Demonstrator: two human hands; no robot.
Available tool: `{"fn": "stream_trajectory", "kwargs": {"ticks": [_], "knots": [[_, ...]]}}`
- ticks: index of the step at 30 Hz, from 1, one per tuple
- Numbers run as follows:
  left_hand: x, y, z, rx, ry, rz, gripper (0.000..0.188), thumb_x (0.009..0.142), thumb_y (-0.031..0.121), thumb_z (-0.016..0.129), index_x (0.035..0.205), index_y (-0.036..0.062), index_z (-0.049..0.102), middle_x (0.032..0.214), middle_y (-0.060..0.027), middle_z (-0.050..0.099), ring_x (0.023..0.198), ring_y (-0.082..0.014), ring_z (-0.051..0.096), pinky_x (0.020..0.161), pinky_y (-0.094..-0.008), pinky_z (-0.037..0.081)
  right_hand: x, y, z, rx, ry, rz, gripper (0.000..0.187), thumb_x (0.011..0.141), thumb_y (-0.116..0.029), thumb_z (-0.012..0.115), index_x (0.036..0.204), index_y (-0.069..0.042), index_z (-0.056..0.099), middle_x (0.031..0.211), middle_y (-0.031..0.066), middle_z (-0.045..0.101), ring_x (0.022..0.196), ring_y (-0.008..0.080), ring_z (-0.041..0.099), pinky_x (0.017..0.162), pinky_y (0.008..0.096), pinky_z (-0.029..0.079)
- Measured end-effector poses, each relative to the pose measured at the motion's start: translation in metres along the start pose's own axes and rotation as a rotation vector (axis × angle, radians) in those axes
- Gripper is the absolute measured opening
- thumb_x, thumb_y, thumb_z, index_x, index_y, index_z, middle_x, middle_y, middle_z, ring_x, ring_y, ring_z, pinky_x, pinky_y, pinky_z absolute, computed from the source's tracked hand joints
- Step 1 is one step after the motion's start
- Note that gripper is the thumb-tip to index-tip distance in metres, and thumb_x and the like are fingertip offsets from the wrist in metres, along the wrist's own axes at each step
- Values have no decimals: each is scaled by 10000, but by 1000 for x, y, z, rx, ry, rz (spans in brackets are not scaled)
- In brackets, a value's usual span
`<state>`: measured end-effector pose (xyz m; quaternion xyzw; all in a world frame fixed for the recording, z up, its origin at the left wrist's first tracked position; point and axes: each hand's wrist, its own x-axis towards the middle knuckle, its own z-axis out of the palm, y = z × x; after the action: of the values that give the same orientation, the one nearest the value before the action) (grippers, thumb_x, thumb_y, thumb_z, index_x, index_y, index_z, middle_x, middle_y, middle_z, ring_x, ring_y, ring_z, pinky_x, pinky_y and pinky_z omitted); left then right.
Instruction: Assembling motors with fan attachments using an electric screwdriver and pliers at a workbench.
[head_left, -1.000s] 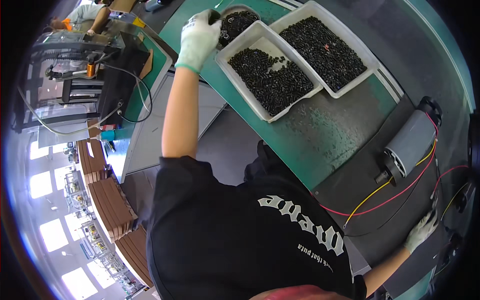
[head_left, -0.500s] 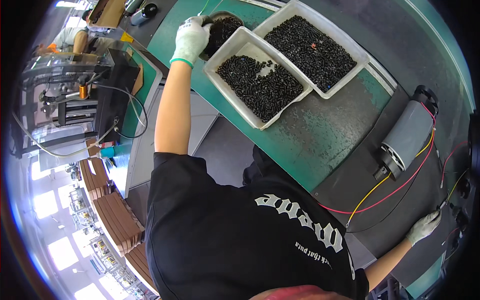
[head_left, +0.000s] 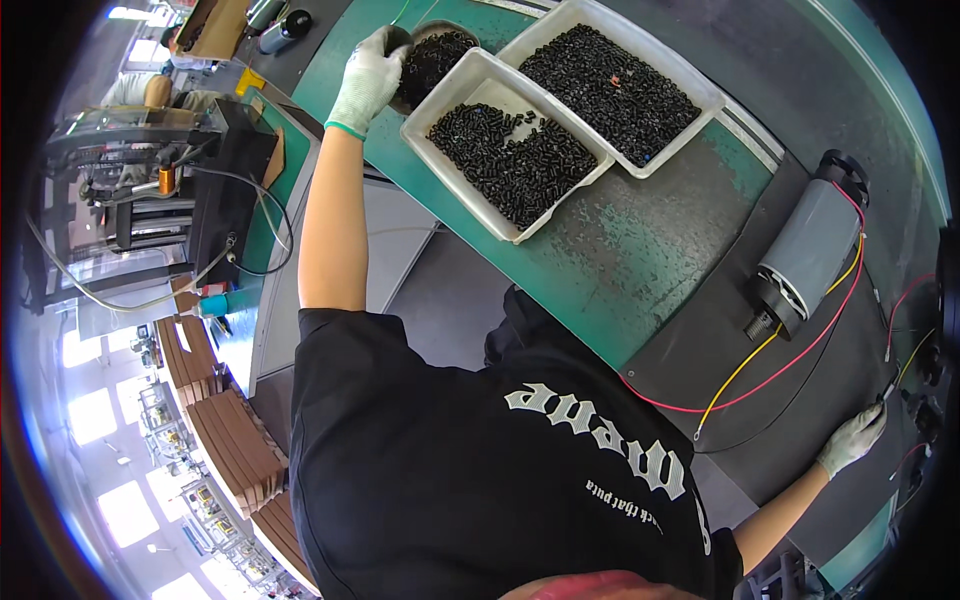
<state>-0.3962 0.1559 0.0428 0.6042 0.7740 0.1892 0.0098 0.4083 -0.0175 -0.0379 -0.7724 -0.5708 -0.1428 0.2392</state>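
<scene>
My left hand (head_left: 366,78), in a white knit glove, is at the left rim of a round bowl (head_left: 408,104) of small black pieces. Its fingers are curled closed near a dark patch, and what they hold is hidden. Far to the right, my right hand (head_left: 853,441), also gloved, pinches the end of a thin wire (head_left: 888,391) over the dark mat. A grey cylindrical motor (head_left: 812,240) with black end caps lies on that mat. Red and yellow leads (head_left: 741,385) curve from it toward me.
Two white trays, a near one (head_left: 463,208) and a far one (head_left: 709,100), hold many short black tubes. They stand on the worn green bench (head_left: 640,290). At the left are a machine with cables (head_left: 225,200), stacked brown boards (head_left: 232,440) and another person's arm (head_left: 158,90).
My left hand has drawn back slightly to the left from over the bowl, its fingers now by the rim. The right hand has shifted only slightly, still at the wire.
</scene>
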Motion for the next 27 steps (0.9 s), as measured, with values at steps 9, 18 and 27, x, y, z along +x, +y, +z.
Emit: {"fn": "stream_trajectory", "kwargs": {"ticks": [9,18,27], "knots": [[12,6,-26,208,-278,288,254,878,76,544,1113,10,614,1052,-200,653,1011,-336,622,890,-378,479,-1,2,1,-9,18,44,501,1015,-373,409,1207,67,550,1218,254,570,1125,385,540,973,421,425],[34,39,-50,596,-471,516,278,881,76,506,1144,36,584,1124,-194,622,1072,-374,565,926,-407,457,3,-1,-3,17,64,57,501,1012,-376,414,1192,71,554,1171,257,580,1077,387,551,937,431,440],[-97,214,-28,-695,-421,456,207,870,96,560,1045,-14,562,887,-95,619,742,-133,584,660,-261,460,-3,-125,-68,1036,15,385,422,910,-94,594,1308,22,515,1246,113,566,1110,199,544,929,321,447]]}}
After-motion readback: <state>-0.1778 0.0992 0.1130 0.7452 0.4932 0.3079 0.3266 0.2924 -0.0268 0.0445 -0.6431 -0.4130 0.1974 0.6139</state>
